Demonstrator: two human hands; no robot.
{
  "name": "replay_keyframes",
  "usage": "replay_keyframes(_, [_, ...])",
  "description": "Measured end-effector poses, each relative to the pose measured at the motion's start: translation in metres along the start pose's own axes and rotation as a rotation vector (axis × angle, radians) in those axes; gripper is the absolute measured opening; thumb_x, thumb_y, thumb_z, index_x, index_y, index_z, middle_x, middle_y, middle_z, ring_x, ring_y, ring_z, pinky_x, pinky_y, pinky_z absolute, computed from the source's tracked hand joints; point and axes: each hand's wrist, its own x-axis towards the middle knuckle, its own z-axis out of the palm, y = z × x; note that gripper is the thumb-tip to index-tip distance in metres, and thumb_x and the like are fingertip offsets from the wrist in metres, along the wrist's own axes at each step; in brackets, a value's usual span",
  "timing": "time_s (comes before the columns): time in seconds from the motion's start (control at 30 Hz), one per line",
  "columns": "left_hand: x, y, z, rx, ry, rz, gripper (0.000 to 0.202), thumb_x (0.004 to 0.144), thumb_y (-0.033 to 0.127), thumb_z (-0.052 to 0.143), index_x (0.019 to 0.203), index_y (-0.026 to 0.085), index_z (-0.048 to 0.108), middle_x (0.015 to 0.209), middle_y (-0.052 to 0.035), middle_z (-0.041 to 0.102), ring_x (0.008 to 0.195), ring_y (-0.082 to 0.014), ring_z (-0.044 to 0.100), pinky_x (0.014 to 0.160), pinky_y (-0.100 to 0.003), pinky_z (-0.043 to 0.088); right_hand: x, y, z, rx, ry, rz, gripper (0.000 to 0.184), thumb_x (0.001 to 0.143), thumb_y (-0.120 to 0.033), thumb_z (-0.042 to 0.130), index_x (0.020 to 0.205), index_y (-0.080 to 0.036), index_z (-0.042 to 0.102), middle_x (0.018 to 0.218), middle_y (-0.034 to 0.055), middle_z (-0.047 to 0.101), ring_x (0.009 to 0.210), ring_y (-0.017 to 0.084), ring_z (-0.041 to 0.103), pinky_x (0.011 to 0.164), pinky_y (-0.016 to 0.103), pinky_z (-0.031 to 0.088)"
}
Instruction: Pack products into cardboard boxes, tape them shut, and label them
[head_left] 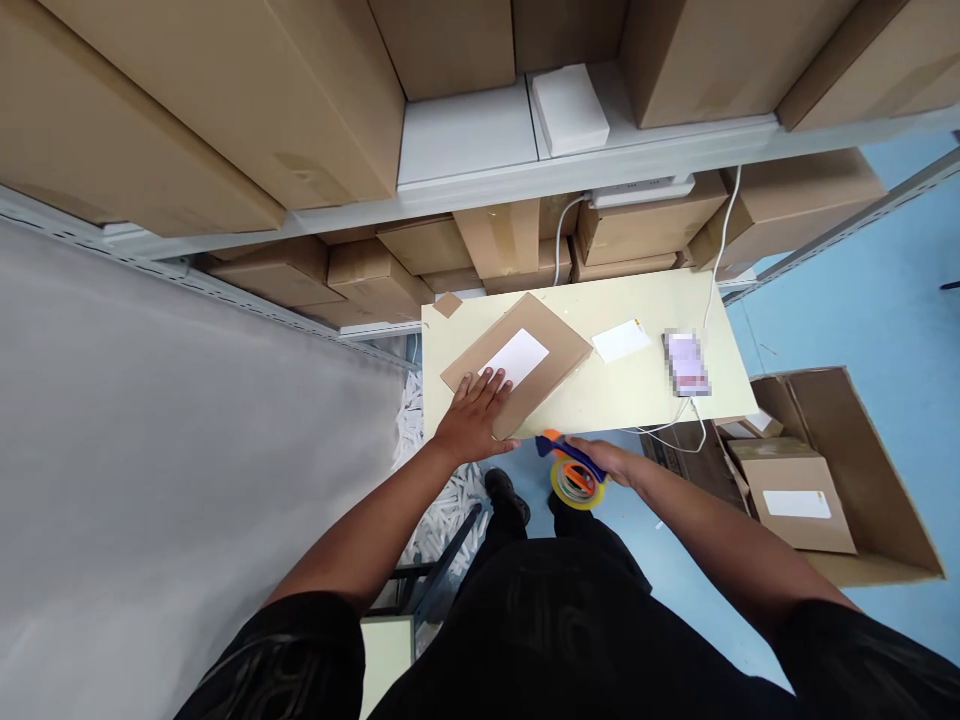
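Observation:
A flat brown cardboard box lies at an angle on the pale yellow table, with a white label on its top. My left hand rests on the box with fingers stretched out, the fingertips touching the label. Off the table's front edge, my right hand grips the handle of a blue and orange tape dispenser loaded with a yellow-edged roll. To the right of the box lies another white label sheet. A small cardboard scrap sits at the table's back left corner.
A phone-like device, blurred out, lies on the table's right with white cables. Shelves full of cardboard boxes stand behind. On the floor, an open carton holds labelled boxes at right; paper strips are heaped at left.

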Motion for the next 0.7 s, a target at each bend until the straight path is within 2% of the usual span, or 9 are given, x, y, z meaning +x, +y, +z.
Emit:
replay_keyframes(0.07, [0.000,0.001,-0.001,0.009,-0.011,0.000,0.110,0.083,0.076,0.061,0.165,0.015,0.022,0.173,-0.0158,0.014,0.160,-0.0370,0.008,0.128,-0.056,-0.003,0.018,-0.022,0.028,-0.233,-0.064,0.021,0.037,0.078,-0.056,0.081,0.077,-0.019,0.075,0.064,0.0056,0.073,0.064,0.022,0.070,0.063,0.031,0.055])
replay_keyframes(0.13, [0.000,0.001,0.000,0.012,-0.012,0.001,0.111,0.082,0.077,0.061,0.165,0.014,0.022,0.173,-0.0162,0.015,0.160,-0.0370,0.008,0.128,-0.056,-0.003,0.025,-0.025,0.057,-0.560,-0.102,0.009,0.039,0.068,-0.054,0.089,0.062,-0.020,0.070,0.055,0.0042,0.067,0.066,0.025,0.069,0.065,0.033,0.052])
replay_keyframes(0.2, [0.000,0.001,0.000,0.005,0.000,0.002,0.111,0.083,0.077,0.060,0.166,0.014,0.021,0.173,-0.0166,0.016,0.160,-0.0366,0.008,0.128,-0.056,-0.002,0.023,-0.011,0.083,-0.798,-0.133,-0.021,0.046,0.061,-0.056,0.091,0.051,-0.020,0.064,0.052,0.0049,0.063,0.070,0.029,0.069,0.068,0.035,0.050])
replay_keyframes(0.27, [-0.001,-0.001,0.000,-0.010,0.014,0.004,0.111,0.083,0.078,0.059,0.166,0.015,0.020,0.173,-0.0162,0.015,0.160,-0.0366,0.008,0.128,-0.057,-0.001,0.019,0.010,0.102,-0.856,-0.136,-0.026,0.050,0.061,-0.061,0.089,0.050,-0.020,0.062,0.058,0.0075,0.066,0.074,0.031,0.069,0.069,0.036,0.049])
replay_keyframes(0.33, [-0.002,-0.002,0.000,-0.027,0.018,0.011,0.112,0.083,0.079,0.059,0.166,0.016,0.018,0.173,-0.0153,0.014,0.160,-0.0369,0.007,0.128,-0.057,-0.001,0.016,0.028,0.111,-0.814,-0.096,-0.020,0.054,0.067,-0.069,0.082,0.054,-0.020,0.064,0.064,0.0088,0.068,0.074,0.029,0.068,0.068,0.035,0.048])
replay_keyframes(0.4, [-0.002,-0.002,-0.001,-0.044,0.017,0.018,0.111,0.083,0.080,0.057,0.167,0.017,0.017,0.173,-0.0151,0.014,0.161,-0.0372,0.006,0.128,-0.058,0.000,0.015,0.037,0.109,-0.723,-0.039,-0.031,0.059,0.075,-0.076,0.071,0.057,-0.019,0.065,0.063,0.0081,0.068,0.069,0.025,0.067,0.064,0.032,0.046])
replay_keyframes(0.47, [-0.002,0.003,-0.001,-0.053,0.024,0.007,0.109,0.085,0.080,0.054,0.166,0.015,0.018,0.173,-0.0162,0.014,0.161,-0.0372,0.005,0.128,-0.058,0.001,0.012,0.039,0.097,-0.636,0.005,-0.058,0.063,0.080,-0.078,0.064,0.059,-0.019,0.066,0.061,0.0069,0.068,0.063,0.021,0.064,0.060,0.030,0.043])
replay_keyframes(0.57, [0.002,0.016,0.004,-0.036,0.066,-0.068,0.105,0.087,0.076,0.053,0.164,0.010,0.024,0.172,-0.0198,0.014,0.161,-0.0377,0.003,0.128,-0.060,0.002,-0.002,0.035,0.065,-0.549,0.110,-0.131,0.064,0.081,-0.079,0.062,0.060,-0.019,0.068,0.059,0.0059,0.068,0.057,0.018,0.061,0.056,0.028,0.041])
replay_keyframes(0.7, [0.006,0.034,0.013,0.004,0.133,-0.164,0.100,0.087,0.064,0.061,0.160,0.004,0.028,0.172,-0.0239,0.011,0.160,-0.0408,0.001,0.127,-0.061,0.002,-0.039,0.032,0.014,-0.437,0.326,-0.218,0.064,0.082,-0.078,0.061,0.060,-0.018,0.067,0.055,0.0049,0.066,0.052,0.017,0.058,0.053,0.027,0.037])
